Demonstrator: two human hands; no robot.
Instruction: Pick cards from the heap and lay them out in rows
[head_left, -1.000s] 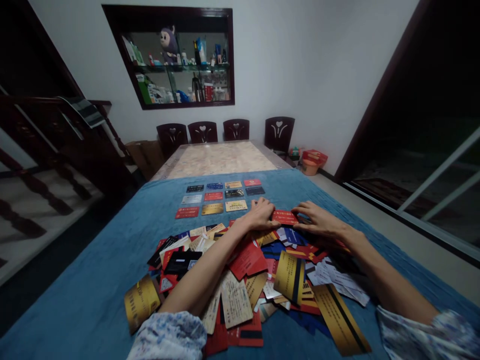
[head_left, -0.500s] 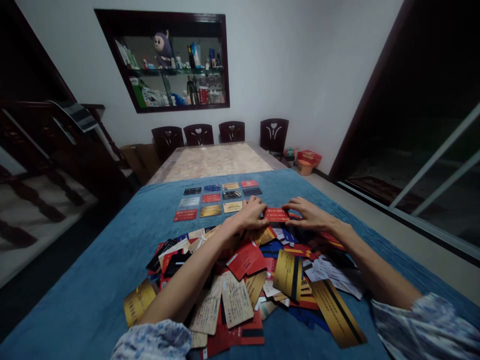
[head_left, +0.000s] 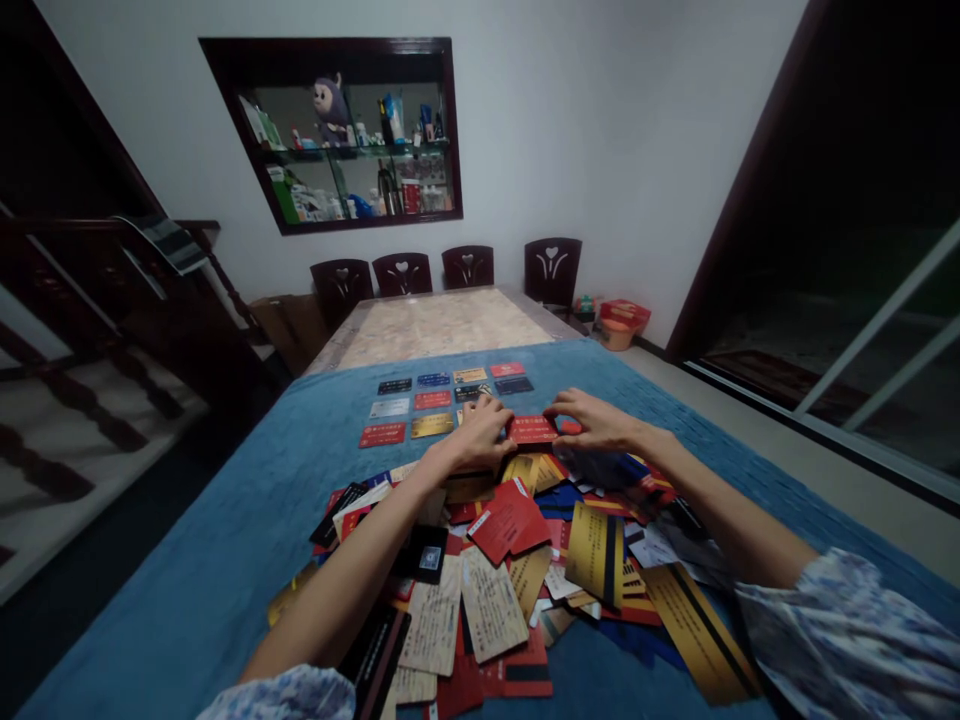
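A red card (head_left: 533, 430) is held level between my two hands, above the far edge of a heap of cards. Its left end is pinched by my left hand (head_left: 481, 432), and its right end sits in the fingers of my right hand (head_left: 592, 420). Below lies the loose heap, with a gold card (head_left: 595, 555), a red card with a white strip (head_left: 510, 522) and a beige card (head_left: 493, 602) on top. Beyond my left hand, several cards lie in neat rows, among them a gold card (head_left: 432, 426) and a red card (head_left: 382, 435). My left hand hides part of the nearest row.
A blue cloth (head_left: 247, 520) covers the near part of the table, and the bare stone-patterned top (head_left: 442, 320) shows beyond. Dark chairs (head_left: 553, 270) stand at the far end. A wooden railing (head_left: 97, 400) is at left, a glass door (head_left: 862, 300) at right.
Both hands have shifted slightly left with the red card, toward the nearest row. The whole view has also moved a little.
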